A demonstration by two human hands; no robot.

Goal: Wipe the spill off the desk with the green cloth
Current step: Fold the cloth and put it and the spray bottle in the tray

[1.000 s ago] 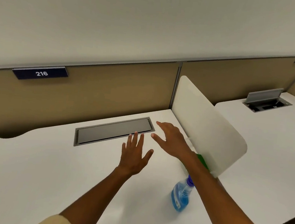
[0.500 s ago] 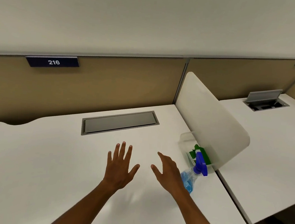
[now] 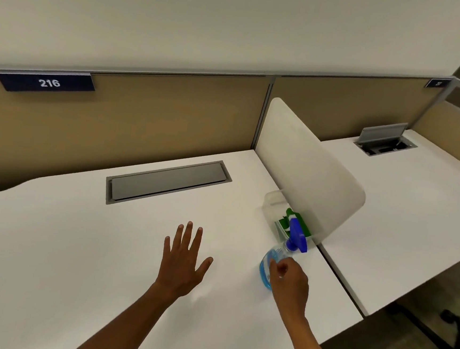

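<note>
the white desk [image 3: 64,243] fills the view, and no spill shows on it from here. left hand [image 3: 183,262] holds its place, flat over the surface, fingers spread, grip released and empty. the big change: right hand [image 3: 290,284] has swung off the middle of the desk and now curls onto the blue spray bottle [image 3: 269,262], grip closing on its body. the green cloth [image 3: 288,221] sits untouched in the clear bin [image 3: 272,201] against the divider [image 3: 307,164]. spraying first, i'd guess; wiping hasn't started.

An office: white tabletop [image 3: 50,242] with a cable hatch [image 3: 167,181], tan partition panels [image 3: 145,116], a divider [image 3: 306,175], and number plate 216 [image 3: 46,82] upper left.
</note>
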